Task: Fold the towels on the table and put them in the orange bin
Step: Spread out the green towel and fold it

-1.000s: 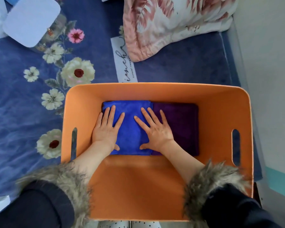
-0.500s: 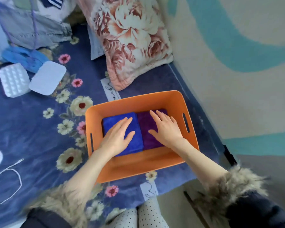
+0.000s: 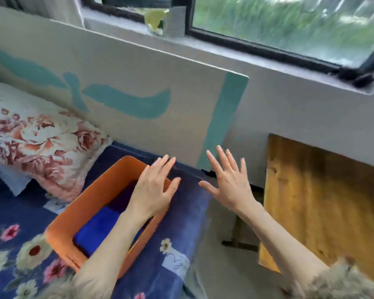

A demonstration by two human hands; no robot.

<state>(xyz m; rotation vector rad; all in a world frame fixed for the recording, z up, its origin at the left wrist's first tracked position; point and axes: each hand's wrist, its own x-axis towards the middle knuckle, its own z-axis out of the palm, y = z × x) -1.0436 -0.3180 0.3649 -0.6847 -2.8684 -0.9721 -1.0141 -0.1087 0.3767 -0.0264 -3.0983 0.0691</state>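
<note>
Closest in, two bare forearms reach out of fur-trimmed cuffs (image 3: 341,279), and the left forearm cuts right across the orange bin (image 3: 63,240), blocking a good chunk of the inside. The bin sits on a navy floral bedspread (image 3: 171,266), near its right edge. Inside, a folded blue towel (image 3: 95,227) lies at the near end and a darker purple towel (image 3: 123,197) is just beyond it, touching it; both are partly hidden by the arm. The left hand (image 3: 153,190) is above the bin's far right corner, fingers straight and slightly fanned, gripping nothing; can't tell if it's actually touching the rim. The right hand (image 3: 229,180) is out past the bed's edge, in the air, fingers spread wide, nothing in it. To the right there's a wooden table top (image 3: 324,201). On the left, beyond the bin, a rose-print pillow (image 3: 39,139) lies on the bedspread. Behind all that stands a pale board with teal paint strokes (image 3: 127,87), then a windowsill (image 3: 268,59) and a window (image 3: 289,22) with blurry green outside.
</note>
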